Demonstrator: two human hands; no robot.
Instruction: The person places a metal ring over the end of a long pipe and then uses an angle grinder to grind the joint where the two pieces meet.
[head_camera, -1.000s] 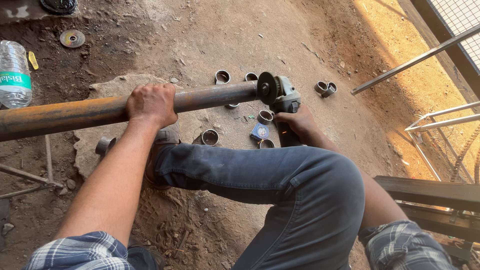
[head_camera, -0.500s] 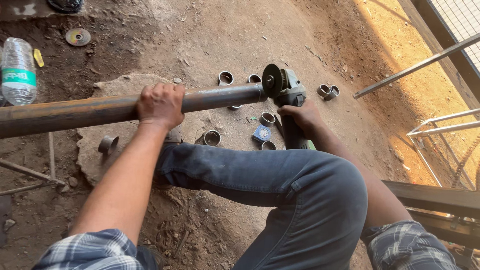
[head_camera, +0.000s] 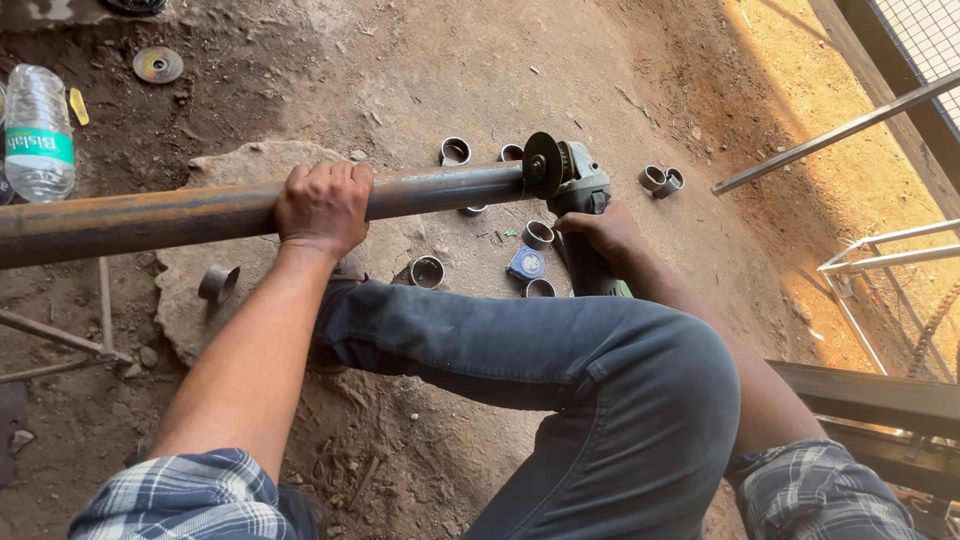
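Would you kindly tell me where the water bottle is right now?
In the head view, the water bottle lies on the dirt at the far left edge, just above the long pipe, with a yellow scrap beside it and a grinding disc up-right.

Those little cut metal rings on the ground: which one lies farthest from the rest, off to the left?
The ring below the pipe, left of the left hand; the others cluster near the grinder.

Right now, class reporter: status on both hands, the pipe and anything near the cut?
Left hand grips steel pipe. Right hand holds angle grinder, disc at pipe end. Cut rings underneath.
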